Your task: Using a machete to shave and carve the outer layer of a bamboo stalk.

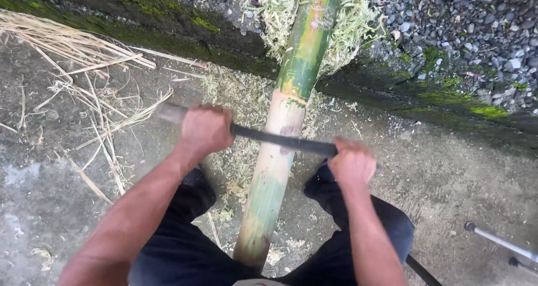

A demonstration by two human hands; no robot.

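Bamboo pole [283, 135] is lying lengthwise between the person's knees, running away from the camera until its far end is resting against a mossy concrete ledge [168, 25]. Its far part is showing green skin, while the nearer stretch is looking pale and scraped. A long dark blade [283, 141] is lying crosswise on top of the pole, touching it at about mid-length. The left hand [205, 130] is clenched around one end of the blade, on the left of the pole, and the right hand [352, 163] is clenched around the other end, on the right; the two hands are sitting well apart with the pole between them. Both fists are wrapping the tool fully, so the handles themselves are hidden.

Pale curly shavings [274, 8] are piling up around the pole's far end at the ledge, and finer scraps are scattered on the concrete floor [459, 179] beside the pole. Dry straw-like strips [78, 50] are lying on the floor to the left. Grey gravel [465, 17] is covering the ground beyond the ledge. Dark trousers [185, 247] are covering the person's legs on either side of the pole.
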